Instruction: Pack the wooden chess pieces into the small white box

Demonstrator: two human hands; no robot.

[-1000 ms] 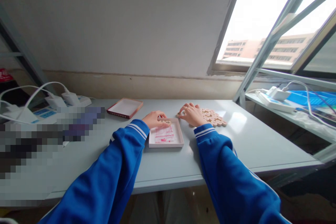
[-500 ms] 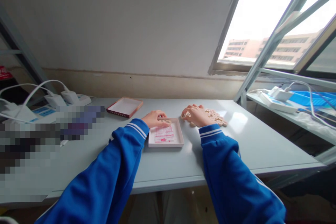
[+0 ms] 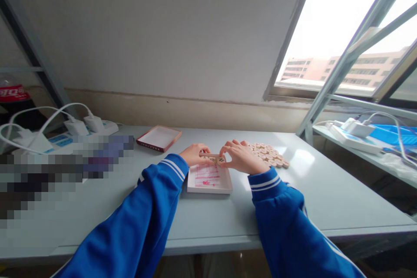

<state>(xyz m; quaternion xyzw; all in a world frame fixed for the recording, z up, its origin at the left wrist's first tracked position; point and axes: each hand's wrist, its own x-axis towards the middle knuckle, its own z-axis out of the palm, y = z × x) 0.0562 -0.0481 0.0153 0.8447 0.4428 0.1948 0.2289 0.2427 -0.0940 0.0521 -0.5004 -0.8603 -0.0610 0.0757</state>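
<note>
A round disc is pinched between the thumb and forefinger of the right hand, at its nine o'clock, over the far side of the shallow box. More lettered discs are partly covered by the half-curled left hand, at its three o'clock; whether they are gripped cannot be told. The disc pile is seen at the right hand's three o'clock.

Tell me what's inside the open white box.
Red marks show inside the box; round pieces are at its far end, between the left hand and the right hand. The hands cover its far corners; anything there is hidden.
</note>
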